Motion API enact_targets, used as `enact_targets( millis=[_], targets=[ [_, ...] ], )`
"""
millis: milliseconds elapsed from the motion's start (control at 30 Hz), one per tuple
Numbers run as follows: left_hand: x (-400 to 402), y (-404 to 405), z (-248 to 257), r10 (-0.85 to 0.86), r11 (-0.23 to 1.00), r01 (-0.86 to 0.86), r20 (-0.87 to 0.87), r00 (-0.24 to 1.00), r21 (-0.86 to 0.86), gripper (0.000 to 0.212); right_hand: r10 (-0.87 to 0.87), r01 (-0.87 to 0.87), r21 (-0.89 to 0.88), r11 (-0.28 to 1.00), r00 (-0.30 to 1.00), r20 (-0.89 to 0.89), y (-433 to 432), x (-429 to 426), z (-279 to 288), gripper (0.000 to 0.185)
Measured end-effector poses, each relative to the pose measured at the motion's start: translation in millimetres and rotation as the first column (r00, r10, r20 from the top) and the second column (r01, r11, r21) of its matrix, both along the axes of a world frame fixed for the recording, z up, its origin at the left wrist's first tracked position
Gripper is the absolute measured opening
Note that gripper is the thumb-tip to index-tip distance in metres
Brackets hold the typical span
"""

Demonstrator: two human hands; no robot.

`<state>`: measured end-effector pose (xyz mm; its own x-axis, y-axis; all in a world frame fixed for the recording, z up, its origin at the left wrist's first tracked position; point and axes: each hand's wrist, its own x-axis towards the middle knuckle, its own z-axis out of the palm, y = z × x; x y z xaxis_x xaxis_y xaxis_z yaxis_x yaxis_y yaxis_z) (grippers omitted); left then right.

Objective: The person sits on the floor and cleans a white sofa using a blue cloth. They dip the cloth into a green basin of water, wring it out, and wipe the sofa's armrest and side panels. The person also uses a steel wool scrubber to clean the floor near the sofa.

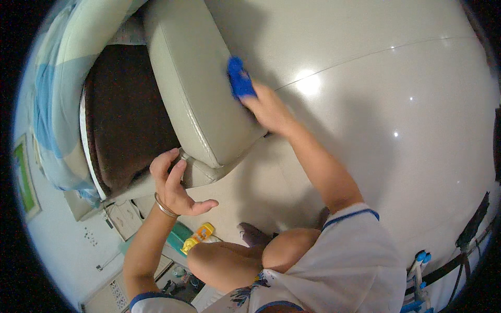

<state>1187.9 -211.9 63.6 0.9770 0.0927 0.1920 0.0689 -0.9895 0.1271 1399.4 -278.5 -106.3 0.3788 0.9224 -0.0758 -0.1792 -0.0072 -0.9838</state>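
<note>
My right hand [271, 111] holds a bright blue cloth [240, 79] against the outer face of a cream, leather-like bed frame [195, 74]. The hand and cloth are slightly blurred. At the frame's near corner is my left hand [174, 186], a bracelet on its wrist, its fingers apart and holding nothing. Its fingertips are close to the top edge of the frame; whether they touch cannot be told. A dark brown mattress or cover [125, 113] lies inside the frame.
Blue and white bedding [58, 105] is heaped along the far side of the bed. By my knee, a yellow bottle [197, 238] stands beside a green container [180, 234]. Glossy pale floor tiles [352, 117] extend to the right. A rack with blue-tipped ends [419, 274] is at lower right.
</note>
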Motion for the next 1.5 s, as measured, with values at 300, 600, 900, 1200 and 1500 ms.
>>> enact_targets(
  millis=[300, 600, 900, 1200, 1500],
  targets=[
    [2.7, -1.1, -2.7, -0.006, 1.000, 0.007, 0.029, 1.000, -0.014, 0.092, -0.053, 0.054, 0.083, 0.995, 0.998, -0.014, 32.3, 11.7, -5.3, 0.062],
    [-1.4, -0.1, -0.3, -0.005, 1.000, 0.005, 0.009, 1.000, -0.005, 0.092, -0.092, 0.093, 0.051, 0.994, 0.996, -0.017, -8.4, -12.4, -4.9, 0.046],
    [-2.0, -1.2, -3.0, -0.009, 1.000, 0.010, 0.029, 1.000, -0.016, 0.092, -0.038, 0.053, 0.096, 0.994, 0.988, -0.148, -9.4, -15.2, -9.8, 0.060],
    [-2.3, 4.3, -5.2, -0.014, 1.000, 0.014, -0.023, 1.000, -0.002, 0.095, -0.125, 0.124, 0.041, 0.991, 0.992, 0.019, 122.1, 48.2, -11.2, 0.045],
    [-0.6, 1.3, -4.2, -0.008, 1.000, 0.008, -0.004, 1.000, 0.002, 0.091, -0.070, 0.073, 0.132, 0.989, 0.997, -0.026, -97.8, -70.5, -36.4, 0.052]
  ],
)
